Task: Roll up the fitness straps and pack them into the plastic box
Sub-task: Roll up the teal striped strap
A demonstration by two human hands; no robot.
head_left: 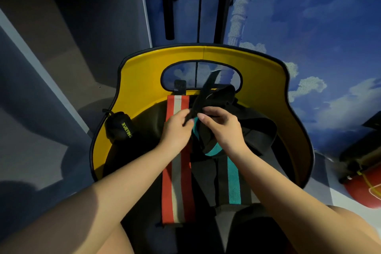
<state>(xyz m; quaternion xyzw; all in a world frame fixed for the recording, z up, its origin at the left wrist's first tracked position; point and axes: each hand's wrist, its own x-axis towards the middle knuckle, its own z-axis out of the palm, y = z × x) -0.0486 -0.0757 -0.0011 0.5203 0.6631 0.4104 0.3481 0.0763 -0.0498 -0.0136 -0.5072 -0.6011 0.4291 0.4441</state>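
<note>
Big yellow chair (pixel 144 72) fills the middle, its dark seat carrying everything, with a blue cloud wall (pixel 319 27) behind it and a red ball (pixel 365 192) down at the right edge. Two straps lie flat along the seat, side by side: the red strap (pixel 175 192) on the left, the teal strap (pixel 234 181) on the right, its upper end bunched up dark under the hands. Left hand (pixel 175 130) pinches the black strap end (pixel 203 97) with curled fingers, right hand (pixel 221 128) pinches that same black end just beside it, both clenched on it above the straps. A small black pouch (pixel 119 126) sits at the seat's left edge, lettered XUEYING. No box in sight
</note>
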